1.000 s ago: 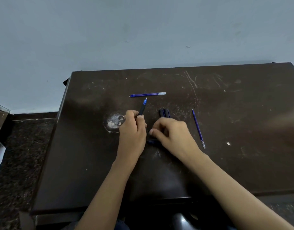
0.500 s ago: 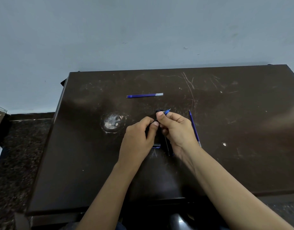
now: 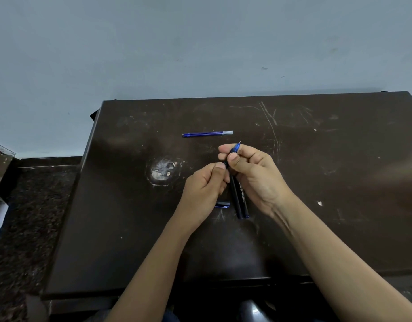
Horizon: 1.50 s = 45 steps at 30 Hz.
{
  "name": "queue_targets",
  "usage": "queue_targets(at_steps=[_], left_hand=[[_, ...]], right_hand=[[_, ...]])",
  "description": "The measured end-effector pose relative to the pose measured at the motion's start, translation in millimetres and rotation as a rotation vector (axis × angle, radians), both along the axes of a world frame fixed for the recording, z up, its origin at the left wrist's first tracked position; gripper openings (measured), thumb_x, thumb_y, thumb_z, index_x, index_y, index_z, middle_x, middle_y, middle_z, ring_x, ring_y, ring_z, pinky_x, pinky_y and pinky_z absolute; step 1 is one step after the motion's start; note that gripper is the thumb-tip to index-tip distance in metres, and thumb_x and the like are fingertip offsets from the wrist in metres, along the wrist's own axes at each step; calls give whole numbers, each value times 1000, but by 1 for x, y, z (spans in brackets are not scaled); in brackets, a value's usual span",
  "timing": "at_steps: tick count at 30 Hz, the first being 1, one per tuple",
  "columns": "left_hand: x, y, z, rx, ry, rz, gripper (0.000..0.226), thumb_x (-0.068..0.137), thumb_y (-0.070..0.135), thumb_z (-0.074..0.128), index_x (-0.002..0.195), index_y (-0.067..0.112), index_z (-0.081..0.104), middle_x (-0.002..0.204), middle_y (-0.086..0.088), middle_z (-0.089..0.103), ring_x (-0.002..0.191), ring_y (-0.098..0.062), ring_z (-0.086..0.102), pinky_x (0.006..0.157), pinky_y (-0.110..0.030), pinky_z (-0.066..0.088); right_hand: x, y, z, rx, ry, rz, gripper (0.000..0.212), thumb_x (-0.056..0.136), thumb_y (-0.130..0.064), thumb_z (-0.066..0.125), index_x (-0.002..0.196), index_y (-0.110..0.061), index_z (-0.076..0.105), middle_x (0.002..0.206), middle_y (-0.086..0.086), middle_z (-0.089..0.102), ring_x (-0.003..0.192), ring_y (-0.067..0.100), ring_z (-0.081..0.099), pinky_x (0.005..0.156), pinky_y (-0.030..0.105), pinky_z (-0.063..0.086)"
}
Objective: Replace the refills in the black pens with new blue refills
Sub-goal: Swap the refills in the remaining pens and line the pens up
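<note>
Head view: my left grip [image 3: 200, 191] pinched the pen [image 3: 236, 201] mid-barrel, my right grip [image 3: 256, 175] pinched its blue tip [image 3: 235, 149] — opposed, I judged, for twisting it.

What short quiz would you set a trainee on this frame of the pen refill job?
1. True or false: the left hand and the right hand both hold the same blue-tipped black plastic pen.
2. Where are the slim blue refills?
A) on the scratched dark brown table, beyond the hands, untouched
B) pinched in the left hand
C) on the floor
3. How many black lettered pens lie side by side just below the right hand?

Key: 1 true; 2 A; 3 two.
</note>
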<state>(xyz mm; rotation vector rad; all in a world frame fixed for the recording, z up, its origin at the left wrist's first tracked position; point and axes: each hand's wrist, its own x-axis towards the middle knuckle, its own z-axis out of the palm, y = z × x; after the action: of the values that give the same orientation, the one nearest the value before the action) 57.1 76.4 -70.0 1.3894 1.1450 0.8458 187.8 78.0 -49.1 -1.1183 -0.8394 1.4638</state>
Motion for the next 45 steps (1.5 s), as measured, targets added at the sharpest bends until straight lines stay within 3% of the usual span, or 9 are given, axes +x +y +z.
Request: queue_targets(at_steps=[5, 11, 19, 23, 28, 32, 37, 42, 45], left_hand=[[-2, 0, -3, 77, 98, 25, 29, 98, 36, 40, 79, 30, 61, 57, 14, 59, 47, 4, 47, 48, -9, 37], [-1, 0, -3, 69, 124, 50, 24, 99, 34, 40, 86, 31, 60, 63, 12, 65, 50, 0, 47, 51, -18, 41], [-2, 0, -3, 54, 119, 50, 26, 100, 33, 40, 84, 30, 61, 62, 11, 65, 49, 1, 45, 52, -18, 40], [-2, -1, -3, 55, 133, 27, 24, 99, 33, 41, 87, 29, 62, 65, 9, 68, 49, 3, 47, 52, -13, 41], [-2, 0, -4, 51, 108, 54, 20, 99, 33, 42, 91, 37, 59, 65, 8, 70, 45, 2, 45, 48, -13, 38], [-4, 0, -4, 45, 102, 37, 18, 99, 33, 42, 94, 35, 59, 67, 7, 71, 45, 4, 46, 47, -11, 38], [-4, -1, -4, 31, 88, 28, 20, 99, 34, 42, 96, 34, 62, 66, 6, 70, 48, 4, 46, 52, -13, 38], [-4, -1, -5, 17, 125, -10, 17, 98, 34, 44, 98, 32, 61, 68, 9, 70, 50, 6, 50, 53, -11, 40], [-5, -1, -6, 25, 124, -3, 16, 98, 33, 45, 95, 35, 60, 68, 8, 70, 48, 5, 48, 52, -12, 40]], right_hand=[[1, 0, -8, -31, -74, -85, 16, 81, -3, 69, 97, -4, 65, 67, 1, 65, 61, 17, 61, 69, 34, 52], [3, 3, -6, -88, 66, -28, 25, 89, 4, 53, 111, -6, 61, 98, 10, 72, 73, 20, 64, 59, 30, 50], [7, 4, -3, -110, 109, -44, 30, 87, 12, 45, 105, -5, 62, 96, 13, 71, 62, 16, 60, 64, 27, 54], [6, 2, -5, -91, -58, -30, 18, 86, 0, 61, 104, -5, 63, 76, 4, 64, 65, 15, 59, 69, 29, 50], [10, 3, -3, -104, 52, -11, 33, 87, 12, 48, 110, -8, 62, 100, 7, 72, 81, 15, 68, 83, 31, 55], [3, 1, -6, -107, -90, -30, 23, 84, -4, 65, 107, -7, 64, 76, 0, 64, 78, 14, 62, 93, 38, 48], [7, 3, -2, -112, 53, -16, 34, 87, 11, 49, 108, -11, 64, 97, 9, 73, 83, 18, 68, 79, 30, 55], [3, 1, -7, -142, -47, -71, 17, 86, -3, 63, 102, -7, 63, 74, 4, 60, 72, 15, 61, 79, 30, 51], [6, 2, -5, -145, 69, -45, 25, 89, 8, 52, 103, -10, 62, 87, 4, 72, 74, 13, 66, 78, 27, 55]])
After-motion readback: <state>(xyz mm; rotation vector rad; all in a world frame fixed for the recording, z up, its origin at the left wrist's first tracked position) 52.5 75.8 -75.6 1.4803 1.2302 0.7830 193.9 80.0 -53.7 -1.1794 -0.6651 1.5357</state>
